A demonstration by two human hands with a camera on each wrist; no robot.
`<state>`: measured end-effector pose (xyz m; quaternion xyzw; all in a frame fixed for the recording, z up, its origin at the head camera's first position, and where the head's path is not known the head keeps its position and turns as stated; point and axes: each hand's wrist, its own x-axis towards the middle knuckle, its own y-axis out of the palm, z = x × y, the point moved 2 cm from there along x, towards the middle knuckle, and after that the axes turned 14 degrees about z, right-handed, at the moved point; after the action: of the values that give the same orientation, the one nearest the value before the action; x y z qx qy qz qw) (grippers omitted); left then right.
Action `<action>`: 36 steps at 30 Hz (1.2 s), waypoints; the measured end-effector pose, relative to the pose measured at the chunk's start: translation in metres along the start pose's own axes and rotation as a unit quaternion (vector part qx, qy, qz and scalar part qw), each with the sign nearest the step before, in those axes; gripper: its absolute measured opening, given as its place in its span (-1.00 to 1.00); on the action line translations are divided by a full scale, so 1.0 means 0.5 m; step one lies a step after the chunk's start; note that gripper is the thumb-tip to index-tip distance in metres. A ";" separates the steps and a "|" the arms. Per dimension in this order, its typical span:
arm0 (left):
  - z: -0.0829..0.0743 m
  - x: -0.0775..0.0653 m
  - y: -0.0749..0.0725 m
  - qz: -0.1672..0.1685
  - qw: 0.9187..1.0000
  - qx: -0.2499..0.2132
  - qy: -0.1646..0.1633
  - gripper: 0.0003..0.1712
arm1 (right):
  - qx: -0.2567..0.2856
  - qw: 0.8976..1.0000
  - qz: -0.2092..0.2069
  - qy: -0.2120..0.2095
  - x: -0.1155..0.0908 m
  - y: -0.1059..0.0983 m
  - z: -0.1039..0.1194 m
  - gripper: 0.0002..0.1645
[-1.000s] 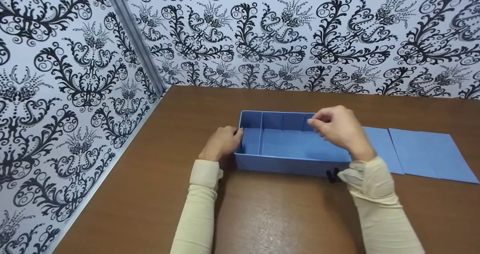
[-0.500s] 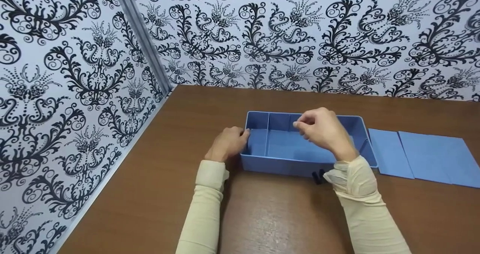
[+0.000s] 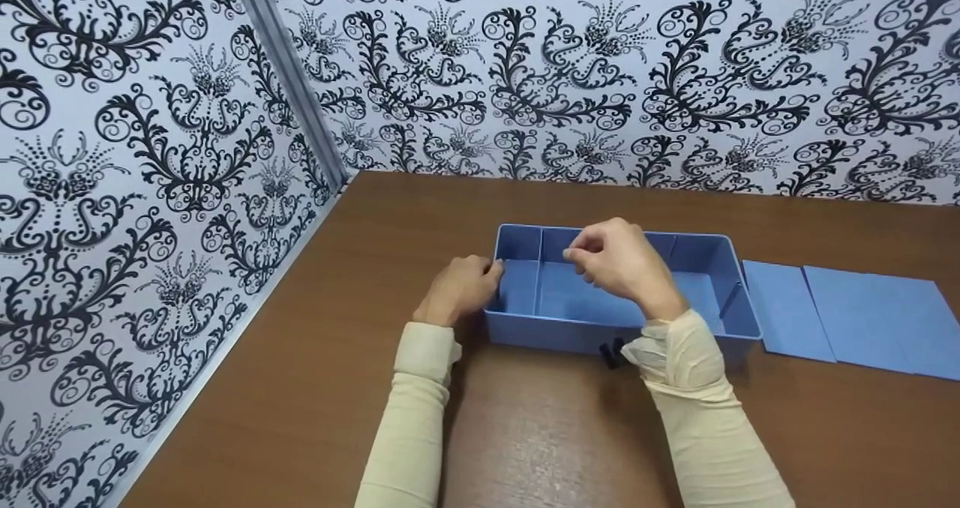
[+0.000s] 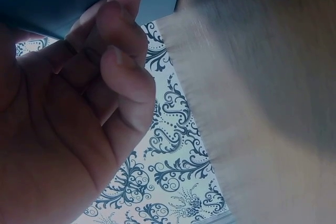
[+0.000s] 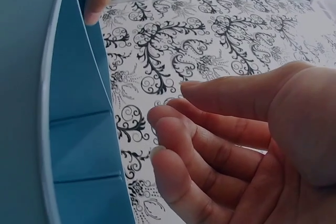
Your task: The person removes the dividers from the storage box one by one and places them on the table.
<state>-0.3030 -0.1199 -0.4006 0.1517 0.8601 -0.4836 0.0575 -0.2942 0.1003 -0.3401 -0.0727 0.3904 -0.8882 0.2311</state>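
Note:
A long blue plastic box [image 3: 551,333] with an upright divider [image 3: 538,272] near its left end stands on the brown table. My left hand [image 3: 459,287] grips the box's left end, thumb at the rim and fingers down the outside. In the left wrist view, the curled fingers [image 4: 126,72] reach to the dark blue box wall [image 4: 37,3]. Over the box's middle, my right hand [image 3: 619,264] is raised with nothing in it. Its fingers [image 5: 173,135] are loosely bent, with a gap below the thumb, in the right wrist view.
Flat blue panels [image 3: 862,317] lie overlapping on the table [image 3: 337,328], just right of the box. Patterned walls [image 3: 570,80] rise behind and at the left. Thin upright ridges [image 5: 86,178] line the box's inner wall.
My right hand has moved left over the box, uncovering its right end. The left hand keeps its place at the left end. The head view has shifted slightly.

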 end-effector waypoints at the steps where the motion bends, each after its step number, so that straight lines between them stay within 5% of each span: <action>1: 0.000 0.000 0.001 0.002 1.000 0.000 -0.001 -0.50 | 0.002 1.000 0.003 -0.001 0.002 0.004 0.001 -0.83; 14: -0.002 -0.003 0.011 0.018 1.000 -0.015 -0.010 -0.49 | 0.035 0.999 0.023 0.005 0.022 0.040 0.003 -0.84; 27: 0.006 -0.002 0.015 0.020 1.000 -0.019 -0.014 -0.49 | 0.030 0.998 0.032 0.046 0.036 0.072 0.002 -0.81; 36: 0.002 0.003 -0.001 0.012 1.000 0.008 -0.004 -0.50 | -0.003 0.999 0.025 0.032 0.040 0.071 0.015 -0.78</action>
<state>-0.3048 -0.1207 -0.4014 0.1607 0.8542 -0.4903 0.0652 -0.2968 0.0652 -0.3620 -0.0350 0.4020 -0.8829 0.2401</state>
